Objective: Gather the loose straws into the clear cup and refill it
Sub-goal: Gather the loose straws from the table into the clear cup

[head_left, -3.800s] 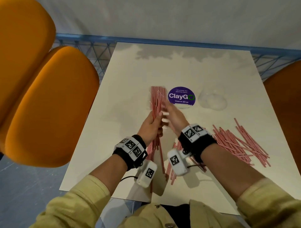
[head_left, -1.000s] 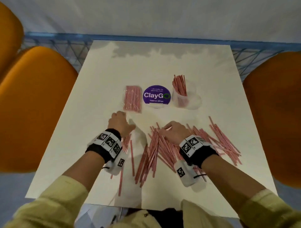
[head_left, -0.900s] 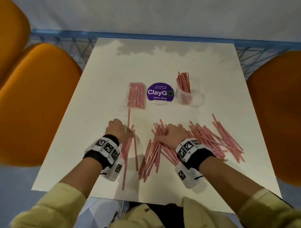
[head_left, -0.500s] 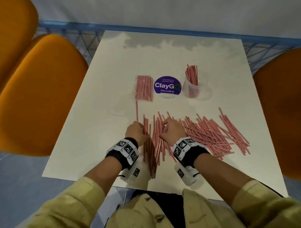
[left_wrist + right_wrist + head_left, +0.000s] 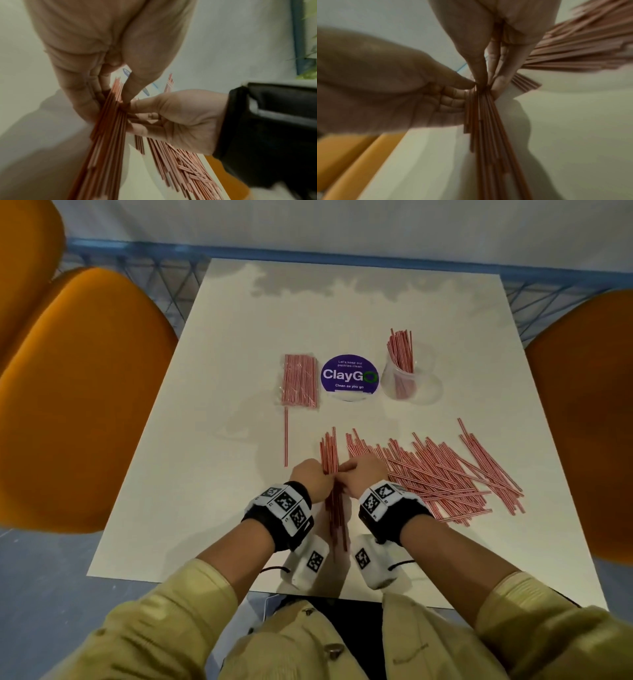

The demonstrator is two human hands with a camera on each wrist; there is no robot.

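Note:
A bundle of red-and-white straws [image 5: 330,455] lies lengthwise on the white table [image 5: 219,474], squeezed between my two hands. My left hand [image 5: 310,478] grips it from the left, thumb and fingers curled round the straws [image 5: 111,112]. From the right, my right hand [image 5: 363,472] pinches the same bundle [image 5: 485,111], thumb tips almost meeting. A wide pile of loose straws [image 5: 445,474] spreads to the right of my right hand. The clear cup [image 5: 423,381] stands at the back right with a bunch of straws [image 5: 399,350] leaning in it.
A clear packet of straws [image 5: 299,380] lies left of a round purple ClayGo sticker [image 5: 349,376]. One stray straw [image 5: 286,436] lies below the packet. Orange chairs [image 5: 78,392] flank the table on both sides, with a blue wire rail behind.
My hands came together from about a hand's width apart, sweeping the straws between them into one tight bundle. The cup, packet and right-hand pile stayed put.

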